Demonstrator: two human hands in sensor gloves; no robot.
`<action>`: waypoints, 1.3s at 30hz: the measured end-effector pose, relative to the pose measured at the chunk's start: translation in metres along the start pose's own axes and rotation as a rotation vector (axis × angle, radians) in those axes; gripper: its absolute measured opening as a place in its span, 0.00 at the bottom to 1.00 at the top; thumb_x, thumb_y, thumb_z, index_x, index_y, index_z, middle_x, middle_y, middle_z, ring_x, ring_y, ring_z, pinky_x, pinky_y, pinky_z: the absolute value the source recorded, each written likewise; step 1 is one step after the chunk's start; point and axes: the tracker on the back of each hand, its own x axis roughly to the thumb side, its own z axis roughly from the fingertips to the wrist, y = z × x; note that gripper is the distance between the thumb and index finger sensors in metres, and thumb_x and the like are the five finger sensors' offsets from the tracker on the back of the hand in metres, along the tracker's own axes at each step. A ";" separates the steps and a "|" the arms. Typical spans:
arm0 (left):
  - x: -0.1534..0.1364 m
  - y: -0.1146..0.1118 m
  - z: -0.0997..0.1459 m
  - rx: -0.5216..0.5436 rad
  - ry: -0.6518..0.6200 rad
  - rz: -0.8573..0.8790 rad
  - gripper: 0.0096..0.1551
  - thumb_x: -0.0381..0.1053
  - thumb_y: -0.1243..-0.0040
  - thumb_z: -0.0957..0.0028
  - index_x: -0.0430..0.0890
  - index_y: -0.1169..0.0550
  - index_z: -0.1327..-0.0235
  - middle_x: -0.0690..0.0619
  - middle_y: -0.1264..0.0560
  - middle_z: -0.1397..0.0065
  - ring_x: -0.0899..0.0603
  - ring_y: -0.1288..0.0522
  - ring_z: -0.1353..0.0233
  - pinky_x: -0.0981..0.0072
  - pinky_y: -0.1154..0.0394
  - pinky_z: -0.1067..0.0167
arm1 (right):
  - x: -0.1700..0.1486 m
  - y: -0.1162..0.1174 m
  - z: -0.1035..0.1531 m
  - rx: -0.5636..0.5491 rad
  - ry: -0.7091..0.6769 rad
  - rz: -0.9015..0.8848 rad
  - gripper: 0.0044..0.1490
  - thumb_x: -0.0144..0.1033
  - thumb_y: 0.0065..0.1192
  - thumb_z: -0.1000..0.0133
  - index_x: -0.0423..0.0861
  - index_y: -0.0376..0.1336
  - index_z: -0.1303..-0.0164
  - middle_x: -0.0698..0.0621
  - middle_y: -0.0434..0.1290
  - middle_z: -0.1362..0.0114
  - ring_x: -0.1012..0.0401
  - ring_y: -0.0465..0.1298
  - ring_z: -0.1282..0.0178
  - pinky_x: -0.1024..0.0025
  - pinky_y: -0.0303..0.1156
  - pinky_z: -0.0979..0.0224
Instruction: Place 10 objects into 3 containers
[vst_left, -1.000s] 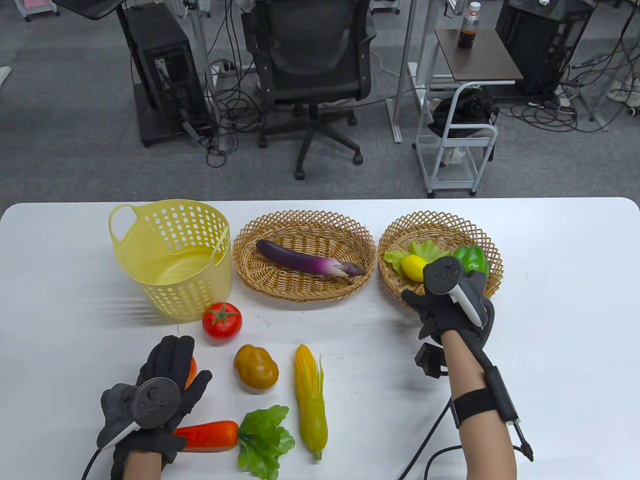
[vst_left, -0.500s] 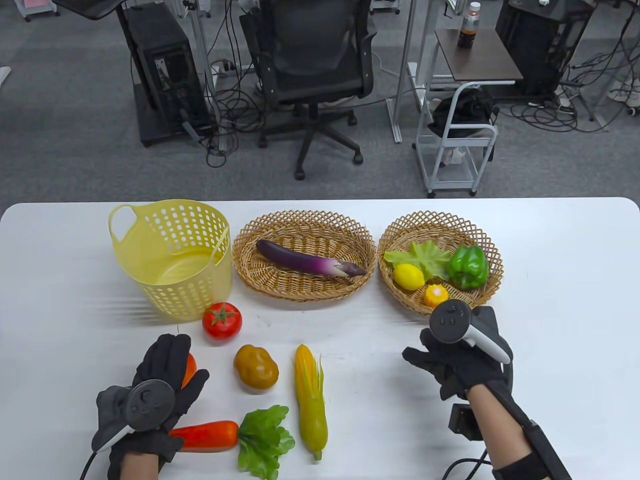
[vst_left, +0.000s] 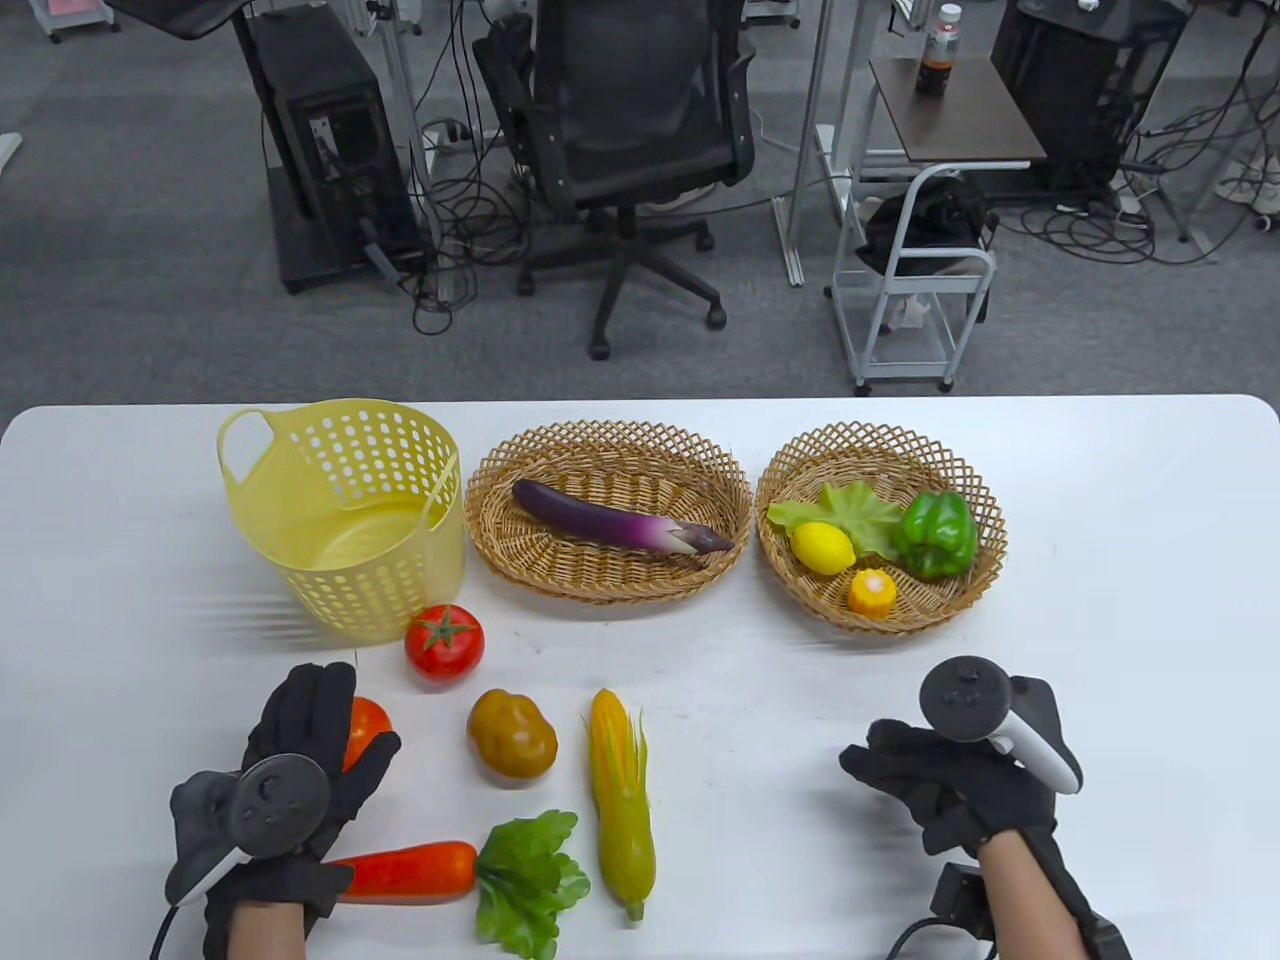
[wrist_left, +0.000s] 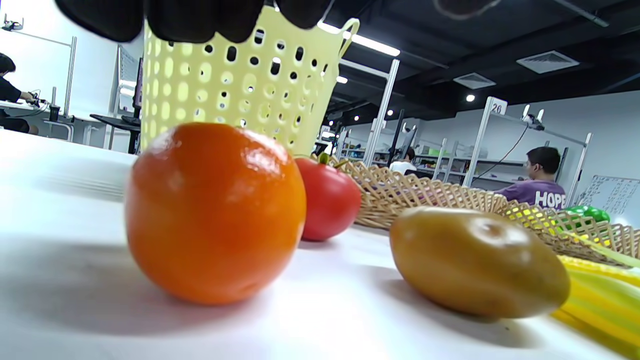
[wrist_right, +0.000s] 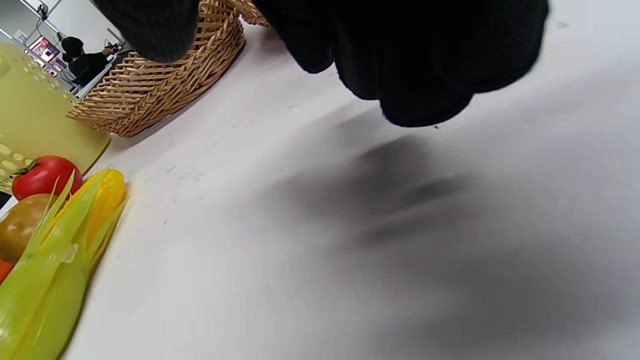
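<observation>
Right hand (vst_left: 960, 775) withdrew from right basket (vst_left: 975, 580) (empty-handed).

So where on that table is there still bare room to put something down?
Bare table lies right of the right wicker basket, and between the corn and right hand. It is crowded around the left hand, tomato, potato and carrot.
</observation>
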 end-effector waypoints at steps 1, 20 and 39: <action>0.000 -0.001 -0.001 -0.008 0.008 -0.003 0.48 0.67 0.58 0.32 0.36 0.46 0.13 0.26 0.46 0.15 0.19 0.43 0.18 0.23 0.37 0.34 | -0.001 0.000 0.000 0.000 0.000 -0.001 0.49 0.58 0.52 0.36 0.32 0.54 0.18 0.25 0.65 0.23 0.35 0.74 0.37 0.44 0.72 0.38; 0.060 -0.022 -0.021 -0.729 0.020 -0.288 0.57 0.71 0.35 0.47 0.27 0.27 0.24 0.24 0.26 0.26 0.23 0.20 0.34 0.50 0.14 0.60 | -0.003 -0.002 -0.001 0.015 -0.004 -0.017 0.49 0.57 0.52 0.36 0.33 0.53 0.17 0.26 0.63 0.21 0.35 0.73 0.36 0.45 0.72 0.38; 0.068 -0.059 -0.006 -0.788 -0.090 -0.453 0.44 0.62 0.27 0.51 0.56 0.32 0.22 0.35 0.30 0.22 0.30 0.22 0.28 0.56 0.14 0.56 | -0.004 -0.003 0.000 0.026 0.026 -0.013 0.49 0.57 0.53 0.36 0.33 0.52 0.17 0.26 0.63 0.21 0.35 0.74 0.36 0.45 0.72 0.38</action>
